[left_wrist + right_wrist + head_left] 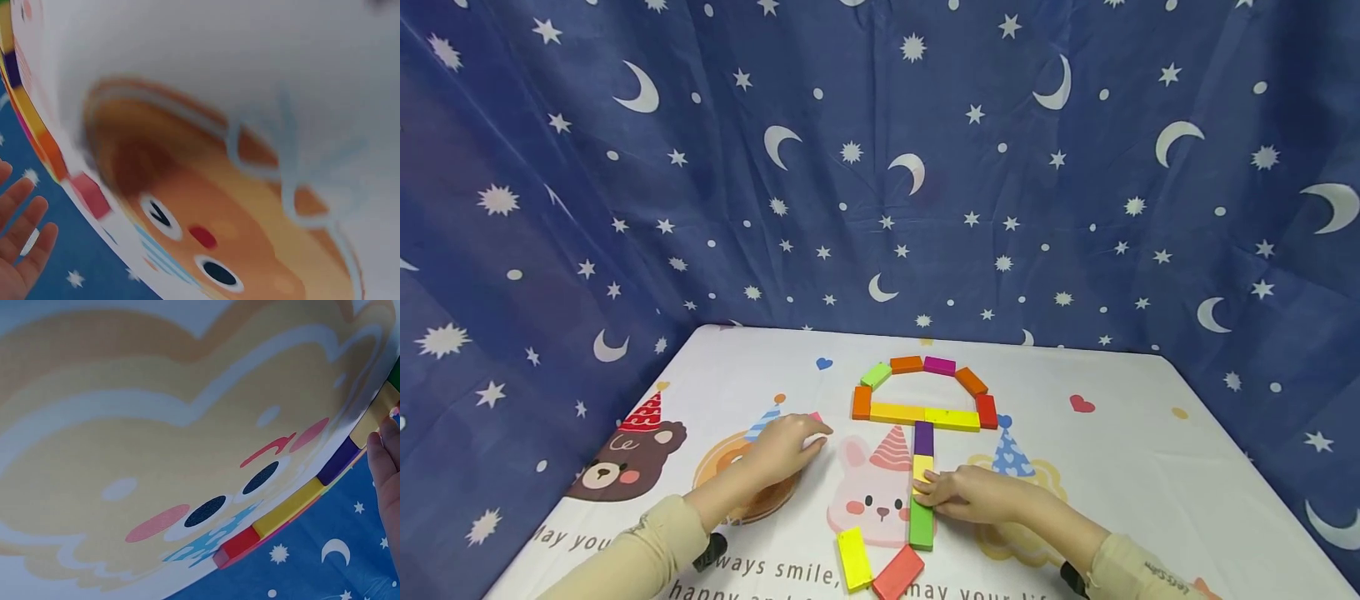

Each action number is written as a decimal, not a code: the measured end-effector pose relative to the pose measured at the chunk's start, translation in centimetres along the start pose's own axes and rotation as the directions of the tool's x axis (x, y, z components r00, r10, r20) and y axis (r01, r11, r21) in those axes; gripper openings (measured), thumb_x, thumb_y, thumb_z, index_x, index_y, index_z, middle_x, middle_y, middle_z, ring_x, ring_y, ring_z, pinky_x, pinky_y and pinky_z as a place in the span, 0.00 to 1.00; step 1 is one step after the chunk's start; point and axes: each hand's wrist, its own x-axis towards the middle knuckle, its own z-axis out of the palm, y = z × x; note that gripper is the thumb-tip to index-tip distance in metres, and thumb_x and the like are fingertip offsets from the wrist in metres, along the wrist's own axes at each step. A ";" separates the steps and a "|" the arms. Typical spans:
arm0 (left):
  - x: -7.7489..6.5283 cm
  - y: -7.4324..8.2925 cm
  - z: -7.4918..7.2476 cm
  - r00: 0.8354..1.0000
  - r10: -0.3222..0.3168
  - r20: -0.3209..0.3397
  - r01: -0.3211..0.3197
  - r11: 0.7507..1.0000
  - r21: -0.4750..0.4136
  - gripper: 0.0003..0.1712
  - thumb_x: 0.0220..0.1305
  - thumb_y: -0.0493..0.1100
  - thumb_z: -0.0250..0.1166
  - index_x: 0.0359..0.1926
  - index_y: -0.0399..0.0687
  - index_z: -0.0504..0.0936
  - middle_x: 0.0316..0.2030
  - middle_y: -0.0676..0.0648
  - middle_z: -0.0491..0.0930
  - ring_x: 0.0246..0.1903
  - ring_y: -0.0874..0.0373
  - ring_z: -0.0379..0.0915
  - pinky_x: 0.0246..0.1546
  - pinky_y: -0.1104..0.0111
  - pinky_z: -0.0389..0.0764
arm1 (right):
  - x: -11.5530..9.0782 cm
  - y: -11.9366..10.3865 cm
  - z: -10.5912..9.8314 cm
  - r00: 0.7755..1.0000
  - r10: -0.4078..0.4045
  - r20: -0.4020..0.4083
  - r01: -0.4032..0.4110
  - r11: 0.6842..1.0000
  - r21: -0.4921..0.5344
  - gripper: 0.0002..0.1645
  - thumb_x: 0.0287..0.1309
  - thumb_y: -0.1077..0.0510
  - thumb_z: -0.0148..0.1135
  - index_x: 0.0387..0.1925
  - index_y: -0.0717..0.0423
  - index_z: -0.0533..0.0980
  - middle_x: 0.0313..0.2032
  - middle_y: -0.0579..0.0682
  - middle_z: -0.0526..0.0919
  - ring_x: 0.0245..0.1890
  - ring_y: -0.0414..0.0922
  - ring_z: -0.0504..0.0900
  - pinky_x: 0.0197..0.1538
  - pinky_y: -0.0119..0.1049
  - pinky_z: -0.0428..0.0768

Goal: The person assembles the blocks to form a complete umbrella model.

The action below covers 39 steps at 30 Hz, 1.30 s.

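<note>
In the head view my right hand holds a pale yellow block from the right, with fingertips reaching over to its left edge. That block lies in an upright row, between a purple block and a green block. My left hand hovers over the cloth left of the row with nothing in it, its fingers loosely extended. Just beyond its knuckles, a pink block is mostly hidden; the left wrist view shows more of this pink block past the spread fingers.
Above the row, two yellow blocks form a bar under an arch of orange, green, magenta and red blocks. A bright yellow block and a red block lie at the row's foot. A printed white cloth covers the table; a starry curtain hangs behind.
</note>
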 end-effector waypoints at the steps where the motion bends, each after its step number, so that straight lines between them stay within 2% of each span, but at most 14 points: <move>1: 0.3 -0.4 0.0 1.000 -0.009 -0.012 0.010 1.000 0.005 0.08 0.57 0.38 0.65 0.38 0.45 0.86 0.35 0.49 0.86 0.39 0.54 0.82 0.43 0.60 0.82 | 0.0 0.0 -0.1 1.000 0.001 -0.003 -0.001 1.000 -0.005 0.20 0.63 0.59 0.57 0.57 0.46 0.76 0.61 0.42 0.73 0.64 0.47 0.69 0.63 0.41 0.71; 3: 1.0 -1.2 0.0 0.999 -0.032 -0.028 0.033 0.999 0.013 0.08 0.56 0.38 0.66 0.38 0.45 0.86 0.36 0.48 0.86 0.39 0.54 0.82 0.42 0.60 0.82 | -0.1 0.0 -0.1 1.000 0.003 -0.004 -0.003 1.000 -0.007 0.20 0.63 0.59 0.56 0.57 0.46 0.75 0.61 0.42 0.73 0.64 0.47 0.69 0.63 0.41 0.72; 4: 1.2 -1.5 0.0 0.998 -0.052 -0.025 0.053 0.999 0.011 0.08 0.56 0.37 0.66 0.38 0.44 0.86 0.36 0.48 0.86 0.35 0.54 0.82 0.38 0.61 0.83 | -0.1 0.1 -0.2 1.000 0.000 -0.006 0.000 1.000 -0.011 0.21 0.63 0.59 0.56 0.57 0.46 0.75 0.61 0.42 0.73 0.64 0.47 0.69 0.63 0.41 0.72; 9: 2.1 -2.6 -0.3 0.991 -0.127 0.046 0.126 0.992 0.024 0.13 0.56 0.38 0.66 0.43 0.42 0.85 0.40 0.45 0.85 0.22 0.59 0.69 0.26 0.67 0.74 | 0.1 0.1 -0.2 1.000 -0.017 -0.007 0.017 1.000 -0.021 0.21 0.63 0.59 0.56 0.57 0.47 0.75 0.60 0.43 0.74 0.64 0.46 0.70 0.63 0.39 0.71; 12: 2.2 -3.1 -0.4 0.986 -0.137 0.091 0.134 0.990 0.040 0.14 0.57 0.40 0.66 0.45 0.42 0.84 0.42 0.45 0.85 0.25 0.61 0.69 0.30 0.66 0.76 | 0.1 0.1 -0.2 1.000 -0.022 0.000 0.022 1.000 -0.022 0.20 0.63 0.59 0.56 0.57 0.48 0.75 0.60 0.44 0.74 0.64 0.46 0.69 0.63 0.39 0.71; 14: 2.3 -3.3 -0.4 0.985 -0.127 0.116 0.123 0.992 0.034 0.16 0.57 0.41 0.66 0.47 0.42 0.83 0.43 0.44 0.84 0.26 0.60 0.70 0.32 0.64 0.78 | 0.1 0.0 -0.2 1.000 -0.016 0.004 0.016 1.000 -0.017 0.20 0.63 0.58 0.56 0.57 0.48 0.75 0.60 0.43 0.74 0.64 0.45 0.69 0.63 0.38 0.71; 17: 2.4 -3.8 -0.3 0.983 -0.084 0.161 0.084 0.996 0.007 0.21 0.56 0.40 0.68 0.52 0.39 0.80 0.47 0.42 0.83 0.35 0.55 0.76 0.43 0.58 0.80 | 0.0 -0.1 -0.3 1.000 -0.007 0.005 0.007 1.000 -0.011 0.20 0.63 0.59 0.56 0.57 0.48 0.75 0.60 0.43 0.74 0.64 0.46 0.69 0.63 0.38 0.71; 20: 2.6 -4.2 -0.4 0.969 -0.066 0.240 0.081 0.995 -0.052 0.26 0.55 0.37 0.68 0.57 0.40 0.77 0.53 0.39 0.79 0.50 0.46 0.76 0.54 0.53 0.76 | 0.0 -0.1 -0.4 1.000 0.004 0.006 -0.004 1.000 -0.004 0.20 0.63 0.59 0.57 0.57 0.47 0.76 0.60 0.43 0.74 0.64 0.45 0.69 0.63 0.38 0.71; 23: 2.7 -4.5 -0.4 0.950 -0.046 0.310 0.074 0.994 -0.079 0.26 0.56 0.31 0.64 0.58 0.42 0.76 0.58 0.36 0.74 0.59 0.41 0.70 0.58 0.49 0.71 | 0.0 -0.2 -0.4 1.000 0.009 0.008 -0.009 1.000 0.002 0.20 0.63 0.59 0.56 0.57 0.47 0.76 0.60 0.42 0.74 0.65 0.45 0.69 0.63 0.38 0.71; 27: 2.9 -4.6 -0.2 0.941 0.005 0.338 0.017 0.998 -0.062 0.25 0.56 0.26 0.61 0.56 0.42 0.78 0.60 0.37 0.72 0.59 0.40 0.69 0.58 0.49 0.71 | -0.1 -0.2 -0.3 1.000 0.003 0.004 -0.003 1.000 -0.004 0.20 0.63 0.59 0.56 0.57 0.47 0.76 0.60 0.43 0.74 0.64 0.45 0.69 0.63 0.38 0.71; 32: 3.1 -4.8 0.1 0.938 0.039 0.345 -0.034 0.999 -0.019 0.22 0.56 0.28 0.63 0.53 0.40 0.80 0.57 0.38 0.76 0.57 0.42 0.72 0.56 0.51 0.73 | -0.2 -0.3 -0.4 1.000 0.005 0.004 -0.005 1.000 -0.006 0.20 0.63 0.59 0.56 0.57 0.47 0.76 0.60 0.43 0.74 0.64 0.45 0.69 0.63 0.38 0.71; 36: 3.0 -4.9 0.1 0.939 0.047 0.341 -0.048 0.999 -0.005 0.20 0.57 0.31 0.64 0.53 0.39 0.80 0.55 0.39 0.77 0.56 0.43 0.73 0.56 0.51 0.74 | -0.2 -0.3 -0.4 1.000 -0.012 -0.001 0.012 1.000 -0.015 0.20 0.63 0.60 0.56 0.57 0.48 0.76 0.60 0.44 0.74 0.64 0.46 0.70 0.63 0.39 0.72; 39: 2.9 -5.1 0.2 0.946 0.081 0.313 -0.087 0.996 0.005 0.18 0.58 0.32 0.64 0.51 0.39 0.81 0.50 0.41 0.80 0.52 0.45 0.76 0.55 0.54 0.76 | -0.2 -0.3 -0.4 1.000 -0.023 -0.002 0.023 1.000 -0.018 0.20 0.63 0.60 0.56 0.57 0.48 0.76 0.60 0.45 0.74 0.63 0.46 0.70 0.62 0.39 0.72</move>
